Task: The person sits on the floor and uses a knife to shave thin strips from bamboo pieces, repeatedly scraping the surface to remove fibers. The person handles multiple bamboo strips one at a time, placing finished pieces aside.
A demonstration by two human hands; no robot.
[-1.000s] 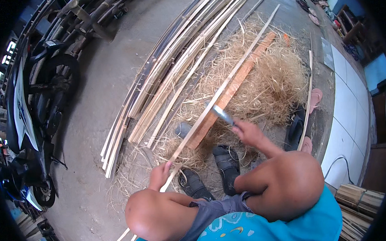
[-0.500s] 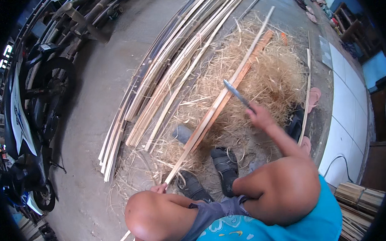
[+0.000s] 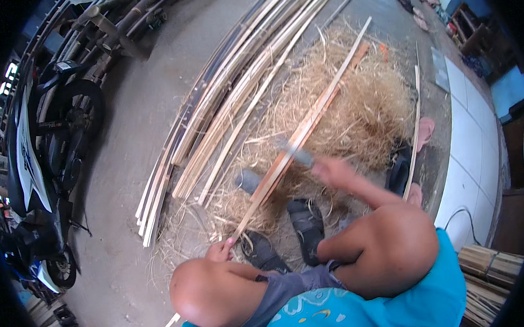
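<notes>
A long pale bamboo strip (image 3: 338,78) lies slanted along an orange-brown wooden board (image 3: 358,55). Its near end is gripped by my left hand (image 3: 220,250), closed beside my left knee. My right hand (image 3: 334,172) is closed round the handle of a knife (image 3: 302,157), whose blade is smeared by motion and crosses the strip about halfway along. Under and around the board spreads a heap of thin curly shavings (image 3: 382,108). A grey rounded block (image 3: 248,181) sits against the board's near part, and my sandalled feet (image 3: 305,223) rest just below.
To the left lies a bundle of long strips (image 3: 236,100). A motorbike (image 3: 56,143) stands at the far left. On the right are a lone strip (image 3: 415,127), pink sandals (image 3: 425,132) and a white tiled ledge (image 3: 462,131). Tied bundles of slats (image 3: 491,264) lie at the lower right.
The knife and my right hand have moved down and left along the strip, toward me. My left hand has shifted slightly up and to the right with the strip's near end.
</notes>
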